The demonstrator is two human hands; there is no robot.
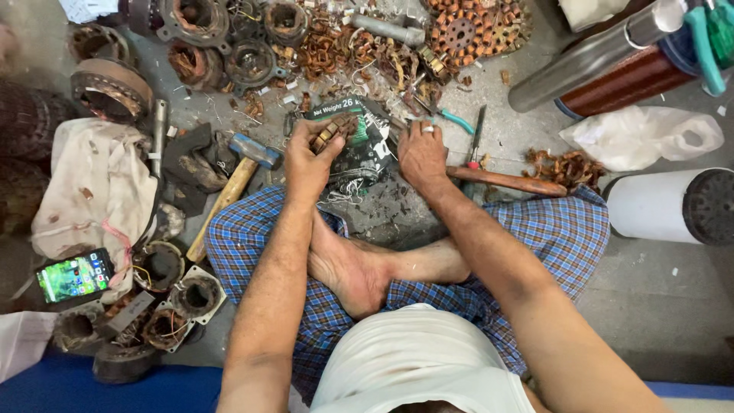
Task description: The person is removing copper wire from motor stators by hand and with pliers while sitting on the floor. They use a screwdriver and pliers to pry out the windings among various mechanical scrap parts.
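The left hand [310,157] has its fingers [330,136] curled together around a small bundle of brownish copper-coloured wire pieces [327,134], pinched at the fingertips. Just under and beyond those fingers lies a crumpled dark printed plastic bag [367,145] on the grey concrete floor [650,306], with loose wire scraps spilling from it. The right hand [420,153] rests palm down on the far edge of the same bag, its fingers bent and pressed against it; a pale ring sits on one finger. Whether those fingers grip anything beneath them cannot be told.

Just left of the left-hand fingers lies a hammer with a blue-grey steel head and a pale wooden handle [233,187]. Just right of the right-hand fingers lie a long reddish-brown wooden handle [508,182] and a slim screwdriver with a red tip [476,141]. Beyond both sets of fingers spreads a heap of copper windings and rusty round motor stators [321,38]. Well to the left of the fingers are a stained off-white cloth [92,183] and a smartphone with a lit screen [74,277]. Well to the right stands a white cylinder with a dark end [665,205].
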